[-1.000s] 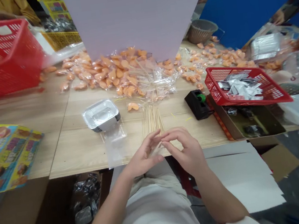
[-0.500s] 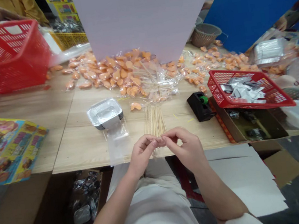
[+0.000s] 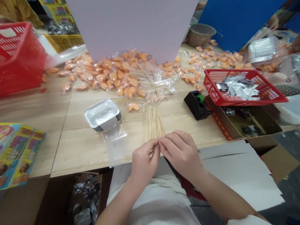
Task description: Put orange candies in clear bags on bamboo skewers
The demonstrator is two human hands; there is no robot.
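Observation:
A loose fan of thin bamboo skewers (image 3: 152, 122) lies on the wooden table right in front of me, pointing away from my body. At the near ends of the skewers, my left hand (image 3: 146, 162) is closed, thumb and fingertips pinched on them. My right hand (image 3: 181, 154) is also closed, its fingers bent and its fingertips meeting those of the left over the skewer ends. How many sticks each pinch holds is hidden. Just beyond the skewers sits a wrapped orange piece (image 3: 133, 107). Left of them is a stack of foil trays (image 3: 102, 115) beside clear plastic bags (image 3: 116, 143).
Wrapped orange pieces (image 3: 111, 73) and bagged sticks (image 3: 152, 80) pile against an upright panel (image 3: 136, 17). A black tape dispenser (image 3: 197, 106) and a red basket (image 3: 272, 91) of silvery packets stand right. Left are a larger red basket (image 3: 29, 66) and printed boxes (image 3: 24, 152). Someone in yellow sleeves works beyond.
Both hands shift slightly; the right fingers curl over further, and its earlier open gap between thumb and forefinger closes. The whole view moves a little, with the table's contents sliding left in the picture.

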